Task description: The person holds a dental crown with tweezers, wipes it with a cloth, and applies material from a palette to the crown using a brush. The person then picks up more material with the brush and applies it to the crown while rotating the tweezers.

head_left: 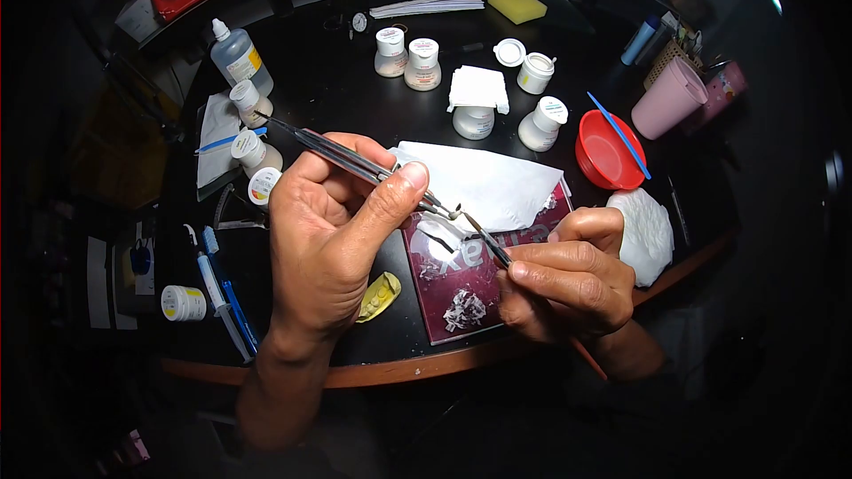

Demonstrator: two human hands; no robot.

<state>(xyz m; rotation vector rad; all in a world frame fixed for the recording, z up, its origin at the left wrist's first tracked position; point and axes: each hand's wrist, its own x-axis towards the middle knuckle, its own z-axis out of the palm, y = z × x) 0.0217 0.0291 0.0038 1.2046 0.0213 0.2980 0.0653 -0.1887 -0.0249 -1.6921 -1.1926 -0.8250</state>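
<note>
My left hand [324, 235] pinches a pair of metal tweezers [342, 157], dark towards the far end. Their tips point right and hold a tiny pale piece [455, 214] with a dark spot, too small to name. Between thumb and fingers, my right hand [572, 279] grips a fine brush [485, 238], its bristles right at that piece. Beneath both tools lies a maroon pad [435, 302] with pale lettering, partly covered by a white paper sheet [488, 182]. Some crumpled whitish scraps [464, 310] rest on the pad. Beside my left wrist is a yellow dental model piece [380, 296].
Several white-capped jars, one [423, 65] near the back, stand around the work area. A red bowl [611, 160] with a blue stick across it is at right, near a wad of white tissue [643, 238]. A pink cup [667, 99] and squeeze bottle [241, 58] flank the table.
</note>
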